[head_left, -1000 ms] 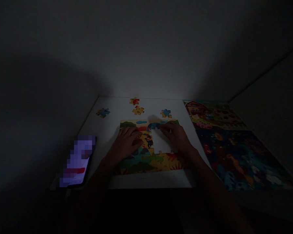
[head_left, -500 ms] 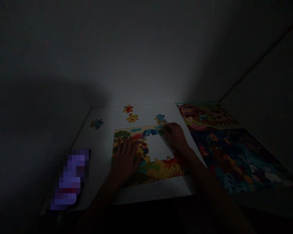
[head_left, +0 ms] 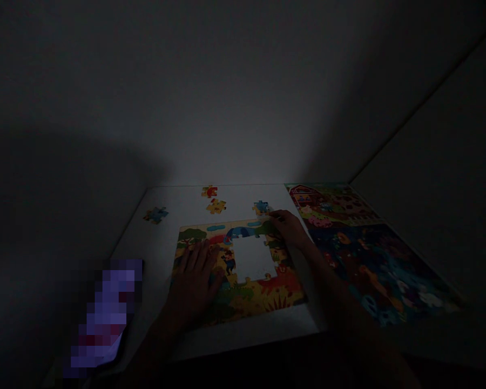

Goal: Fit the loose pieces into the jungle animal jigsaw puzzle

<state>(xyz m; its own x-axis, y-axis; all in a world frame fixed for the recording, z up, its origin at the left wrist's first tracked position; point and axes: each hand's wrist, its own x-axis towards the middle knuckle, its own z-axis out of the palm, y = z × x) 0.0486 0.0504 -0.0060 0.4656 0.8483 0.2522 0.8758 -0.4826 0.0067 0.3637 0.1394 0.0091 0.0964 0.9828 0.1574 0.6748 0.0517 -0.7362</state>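
Left hand (head_left: 194, 278) flat on the puzzle (head_left: 243, 281) — right hand (head_left: 288, 228) touching blue piece (head_left: 261, 207).

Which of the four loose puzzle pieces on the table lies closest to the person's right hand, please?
The blue piece, just beyond the right hand; the yellow, red and far-left bluish pieces lie farther left.

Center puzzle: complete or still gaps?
Incomplete. The center puzzle has a white rectangular gap in its middle; four loose pieces, such as the blue piece, lie beyond it.

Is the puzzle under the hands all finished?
No, the jigsaw puzzle has a bare white gap in its middle, and loose pieces lie on the table beyond it.
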